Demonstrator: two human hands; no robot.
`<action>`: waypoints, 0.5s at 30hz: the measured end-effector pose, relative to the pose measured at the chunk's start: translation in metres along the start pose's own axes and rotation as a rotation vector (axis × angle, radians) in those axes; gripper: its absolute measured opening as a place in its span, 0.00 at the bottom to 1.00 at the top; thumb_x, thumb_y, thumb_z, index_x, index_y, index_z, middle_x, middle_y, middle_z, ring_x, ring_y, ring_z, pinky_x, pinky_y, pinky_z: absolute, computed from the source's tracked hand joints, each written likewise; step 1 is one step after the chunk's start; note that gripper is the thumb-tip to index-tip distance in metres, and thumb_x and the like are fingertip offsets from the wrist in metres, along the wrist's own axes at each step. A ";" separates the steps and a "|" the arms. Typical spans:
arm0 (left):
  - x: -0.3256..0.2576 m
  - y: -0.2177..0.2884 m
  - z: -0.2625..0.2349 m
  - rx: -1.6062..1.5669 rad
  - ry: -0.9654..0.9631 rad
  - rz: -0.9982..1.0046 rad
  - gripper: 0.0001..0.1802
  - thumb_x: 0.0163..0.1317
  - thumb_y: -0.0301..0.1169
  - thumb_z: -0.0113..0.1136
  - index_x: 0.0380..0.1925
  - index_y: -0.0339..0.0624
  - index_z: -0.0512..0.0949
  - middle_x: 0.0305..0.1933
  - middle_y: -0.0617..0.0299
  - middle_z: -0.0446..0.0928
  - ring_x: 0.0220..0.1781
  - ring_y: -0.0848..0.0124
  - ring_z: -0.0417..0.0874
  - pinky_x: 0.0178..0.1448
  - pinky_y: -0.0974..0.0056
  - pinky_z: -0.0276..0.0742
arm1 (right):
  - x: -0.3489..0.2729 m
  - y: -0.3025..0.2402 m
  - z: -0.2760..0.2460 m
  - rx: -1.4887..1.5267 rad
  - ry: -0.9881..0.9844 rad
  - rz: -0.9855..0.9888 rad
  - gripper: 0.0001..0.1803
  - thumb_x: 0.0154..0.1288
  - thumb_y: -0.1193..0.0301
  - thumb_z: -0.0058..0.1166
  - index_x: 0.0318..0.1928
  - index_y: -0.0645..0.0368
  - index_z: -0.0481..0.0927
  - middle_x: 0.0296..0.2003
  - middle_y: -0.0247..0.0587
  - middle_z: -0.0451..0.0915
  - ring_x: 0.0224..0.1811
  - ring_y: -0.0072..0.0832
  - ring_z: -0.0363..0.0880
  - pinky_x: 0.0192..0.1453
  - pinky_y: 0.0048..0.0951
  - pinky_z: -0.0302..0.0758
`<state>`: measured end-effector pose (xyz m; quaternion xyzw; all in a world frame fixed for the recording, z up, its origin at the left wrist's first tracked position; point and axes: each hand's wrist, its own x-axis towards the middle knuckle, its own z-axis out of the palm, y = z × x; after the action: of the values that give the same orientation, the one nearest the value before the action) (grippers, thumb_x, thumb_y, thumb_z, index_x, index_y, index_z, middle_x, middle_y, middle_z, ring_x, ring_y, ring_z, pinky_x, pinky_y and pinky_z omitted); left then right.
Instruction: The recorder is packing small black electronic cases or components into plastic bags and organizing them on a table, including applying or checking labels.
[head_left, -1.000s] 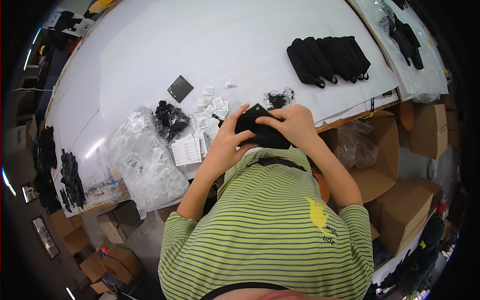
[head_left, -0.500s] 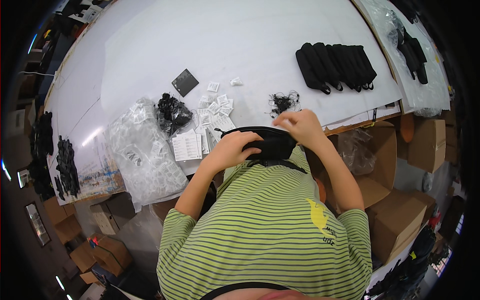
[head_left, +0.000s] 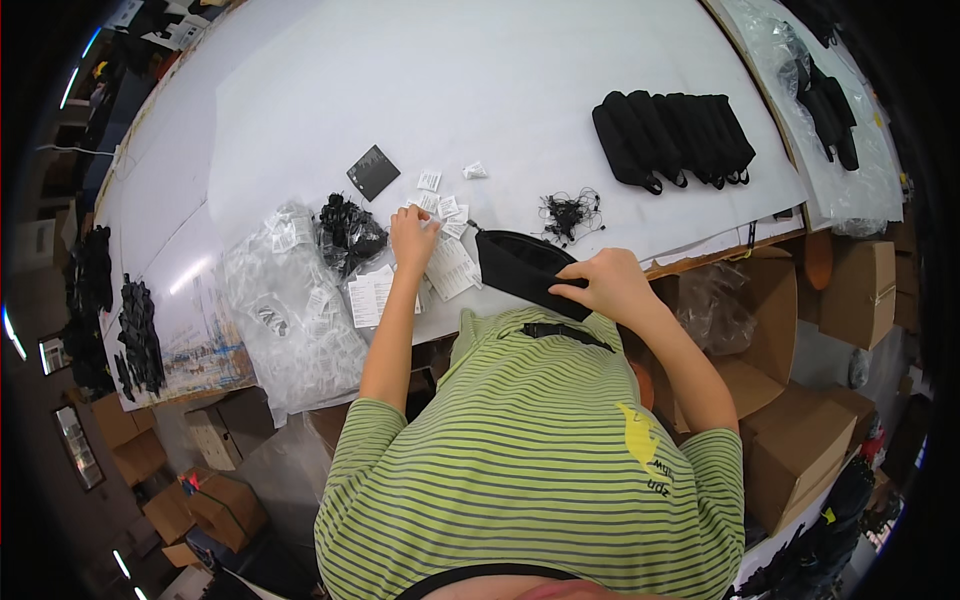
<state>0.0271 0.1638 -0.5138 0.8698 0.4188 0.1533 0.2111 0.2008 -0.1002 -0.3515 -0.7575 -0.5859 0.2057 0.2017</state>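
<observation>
My right hand (head_left: 610,288) grips a black fabric pouch (head_left: 518,266) at the near edge of the white table (head_left: 420,90); a black strap with a buckle (head_left: 565,335) hangs from it over my striped shirt. My left hand (head_left: 414,235) reaches out onto a scatter of small white packets (head_left: 442,205), fingers resting on them, beside white paper cards (head_left: 450,268). Whether it has taken hold of a packet I cannot tell.
A row of finished black pouches (head_left: 672,138) lies at the far right. A tangle of black cords (head_left: 568,212), a black square card (head_left: 373,171), a pile of black clips (head_left: 347,232) and clear plastic bags (head_left: 290,310) surround my hands. Cardboard boxes (head_left: 800,440) stand under the table.
My left hand let go of the pouch and moved left to the white packets. My right hand kept the pouch and lowered it toward the table edge.
</observation>
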 end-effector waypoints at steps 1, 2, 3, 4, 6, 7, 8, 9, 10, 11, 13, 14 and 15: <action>0.001 0.004 -0.006 -0.069 -0.053 -0.076 0.12 0.48 0.29 0.67 0.32 0.39 0.76 0.29 0.60 0.77 0.38 0.61 0.76 0.44 0.60 0.71 | -0.001 0.001 0.001 -0.044 0.035 0.002 0.14 0.51 0.55 0.61 0.28 0.50 0.85 0.14 0.38 0.76 0.18 0.36 0.76 0.26 0.32 0.71; 0.001 0.021 -0.016 -0.070 -0.058 -0.071 0.12 0.48 0.29 0.67 0.32 0.39 0.76 0.29 0.60 0.77 0.38 0.61 0.76 0.44 0.60 0.71 | 0.000 0.003 0.002 -0.044 0.037 0.009 0.14 0.51 0.55 0.61 0.28 0.50 0.85 0.14 0.38 0.76 0.18 0.36 0.76 0.26 0.32 0.71; 0.000 0.052 -0.035 -0.367 -0.011 -0.048 0.11 0.48 0.28 0.67 0.32 0.39 0.77 0.30 0.60 0.77 0.38 0.63 0.76 0.44 0.63 0.71 | 0.001 0.006 0.004 -0.104 0.072 -0.028 0.13 0.51 0.55 0.61 0.27 0.50 0.84 0.13 0.38 0.75 0.17 0.35 0.75 0.25 0.33 0.70; -0.004 0.080 -0.055 -0.662 0.044 -0.032 0.11 0.49 0.28 0.67 0.32 0.39 0.77 0.30 0.61 0.78 0.37 0.65 0.77 0.43 0.65 0.71 | 0.001 0.007 0.004 -0.163 0.102 -0.074 0.12 0.51 0.56 0.60 0.26 0.50 0.84 0.12 0.37 0.74 0.16 0.34 0.74 0.24 0.33 0.69; -0.018 0.119 -0.082 -0.693 0.061 0.289 0.08 0.50 0.28 0.66 0.30 0.39 0.79 0.31 0.61 0.79 0.35 0.68 0.78 0.41 0.68 0.71 | 0.004 0.005 0.005 -0.193 0.119 -0.119 0.12 0.51 0.57 0.62 0.26 0.50 0.84 0.11 0.37 0.74 0.15 0.34 0.73 0.23 0.32 0.68; -0.024 0.131 -0.095 -0.730 -0.169 0.296 0.07 0.51 0.30 0.65 0.29 0.41 0.80 0.35 0.62 0.79 0.44 0.67 0.77 0.48 0.63 0.69 | 0.008 0.003 0.004 -0.226 0.147 -0.162 0.11 0.50 0.58 0.63 0.26 0.51 0.85 0.11 0.36 0.73 0.13 0.34 0.71 0.23 0.31 0.67; -0.027 0.132 -0.096 -0.729 -0.162 0.292 0.07 0.51 0.30 0.65 0.29 0.41 0.80 0.35 0.62 0.79 0.44 0.67 0.77 0.48 0.63 0.69 | 0.011 0.000 0.003 -0.226 0.146 -0.170 0.11 0.50 0.58 0.63 0.26 0.51 0.85 0.11 0.36 0.73 0.13 0.34 0.71 0.23 0.31 0.67; -0.029 0.133 -0.096 -0.520 -0.143 0.459 0.07 0.51 0.31 0.66 0.29 0.41 0.81 0.39 0.62 0.79 0.50 0.66 0.74 0.53 0.60 0.66 | 0.011 -0.005 0.000 -0.220 0.170 -0.173 0.11 0.50 0.58 0.63 0.27 0.50 0.85 0.10 0.36 0.72 0.13 0.33 0.70 0.23 0.31 0.66; -0.030 0.133 -0.096 -0.308 -0.125 0.622 0.08 0.50 0.33 0.67 0.28 0.42 0.82 0.44 0.62 0.78 0.56 0.65 0.70 0.58 0.57 0.62 | 0.013 -0.009 -0.001 -0.216 0.197 -0.171 0.11 0.50 0.58 0.63 0.27 0.50 0.85 0.10 0.36 0.72 0.12 0.32 0.69 0.23 0.30 0.65; -0.034 0.123 -0.094 -0.316 -0.077 0.533 0.21 0.47 0.37 0.70 0.43 0.45 0.79 0.56 0.60 0.71 0.64 0.63 0.61 0.65 0.53 0.53 | 0.015 -0.012 -0.002 -0.219 0.198 -0.173 0.11 0.50 0.58 0.63 0.27 0.50 0.85 0.10 0.36 0.72 0.12 0.32 0.69 0.23 0.30 0.65; -0.041 0.115 -0.092 -0.659 0.047 0.287 0.31 0.45 0.38 0.71 0.51 0.45 0.73 0.59 0.60 0.68 0.65 0.63 0.60 0.65 0.54 0.54 | 0.017 -0.017 -0.002 -0.129 0.344 -0.200 0.10 0.49 0.60 0.64 0.29 0.50 0.85 0.09 0.34 0.70 0.12 0.29 0.67 0.22 0.29 0.62; -0.046 0.113 -0.089 -0.989 0.172 0.026 0.40 0.43 0.39 0.73 0.59 0.45 0.66 0.62 0.60 0.65 0.66 0.63 0.59 0.66 0.54 0.55 | 0.016 -0.025 -0.005 -0.130 0.338 -0.209 0.10 0.49 0.60 0.64 0.29 0.50 0.85 0.09 0.34 0.70 0.12 0.29 0.67 0.22 0.29 0.62; -0.049 0.116 -0.082 -1.448 -0.009 -0.093 0.52 0.42 0.40 0.74 0.64 0.45 0.54 0.64 0.60 0.61 0.65 0.64 0.60 0.66 0.56 0.58 | 0.014 -0.034 -0.009 -0.082 0.407 -0.203 0.10 0.48 0.61 0.65 0.29 0.50 0.85 0.09 0.33 0.69 0.11 0.28 0.65 0.21 0.28 0.60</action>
<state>0.0377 0.0797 -0.3899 0.4940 0.2480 0.3792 0.7421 0.1813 -0.0796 -0.3261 -0.7282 -0.6140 0.0034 0.3045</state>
